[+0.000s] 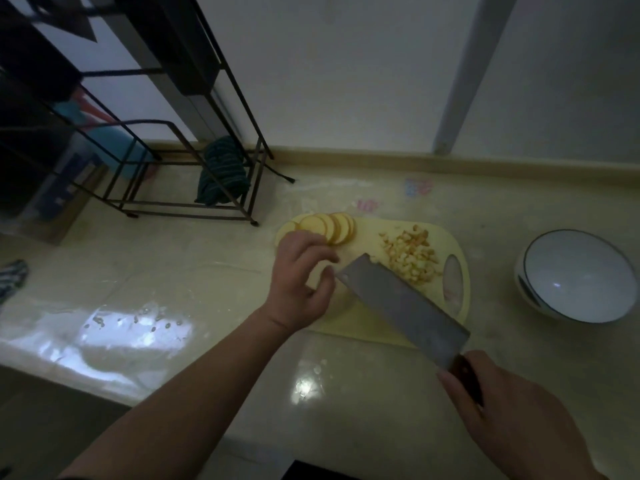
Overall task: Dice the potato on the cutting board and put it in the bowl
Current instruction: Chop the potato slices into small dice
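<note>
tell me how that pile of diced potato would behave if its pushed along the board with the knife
The diced potato is loose small cubes, so it would probably scatter rather than slide together. Cut faces look moist, so bits may cling to the knife.

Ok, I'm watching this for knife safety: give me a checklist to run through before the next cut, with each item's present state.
1. Right hand grips the cleaver by its handle: ok.
2. Left hand away from the blade: not ok, its fingertips sit right at the blade's tip.
3. Potato slices left to dice: ok, a fanned row lies at the far left of the cutting board.
4. Slice in place under the blade: cannot tell, the left hand hides that spot.
5. Diced pieces out of the way: ok, piled at the board's right end.
6. Bowl ready: ok, empty, right of the board.
</note>
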`<state>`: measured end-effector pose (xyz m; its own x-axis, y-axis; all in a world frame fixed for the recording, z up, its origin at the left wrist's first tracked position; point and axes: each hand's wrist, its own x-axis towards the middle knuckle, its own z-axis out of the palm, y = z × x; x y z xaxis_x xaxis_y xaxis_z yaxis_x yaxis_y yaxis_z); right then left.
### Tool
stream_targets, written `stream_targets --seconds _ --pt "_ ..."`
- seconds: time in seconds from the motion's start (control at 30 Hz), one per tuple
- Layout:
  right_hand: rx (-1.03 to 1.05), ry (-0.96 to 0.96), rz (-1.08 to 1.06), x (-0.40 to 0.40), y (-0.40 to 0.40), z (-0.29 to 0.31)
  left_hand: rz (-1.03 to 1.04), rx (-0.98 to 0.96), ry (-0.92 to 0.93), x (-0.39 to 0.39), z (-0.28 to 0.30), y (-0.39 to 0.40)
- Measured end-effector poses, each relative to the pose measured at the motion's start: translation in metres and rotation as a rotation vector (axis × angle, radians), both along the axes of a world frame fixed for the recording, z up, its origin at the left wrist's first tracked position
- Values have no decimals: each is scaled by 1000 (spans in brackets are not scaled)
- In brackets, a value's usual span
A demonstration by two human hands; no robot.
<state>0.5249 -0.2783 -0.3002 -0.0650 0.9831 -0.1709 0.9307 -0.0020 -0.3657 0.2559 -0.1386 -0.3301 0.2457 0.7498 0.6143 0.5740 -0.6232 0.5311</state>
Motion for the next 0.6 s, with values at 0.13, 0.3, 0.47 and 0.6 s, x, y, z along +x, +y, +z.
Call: stream_targets --seconds 0.13,0.3,0.47,0.6 --pt "73 -114 43 11 4 -6 -169 -254 382 29 8 23" --pt "165 -156 60 16 5 -4 -264 -422 590 46 6 37" --pt "159 -178 22 18 4 1 -335 -491 641 54 8 46" --pt "99 -106 -4 21 -5 2 -234 -480 355 42 6 55"
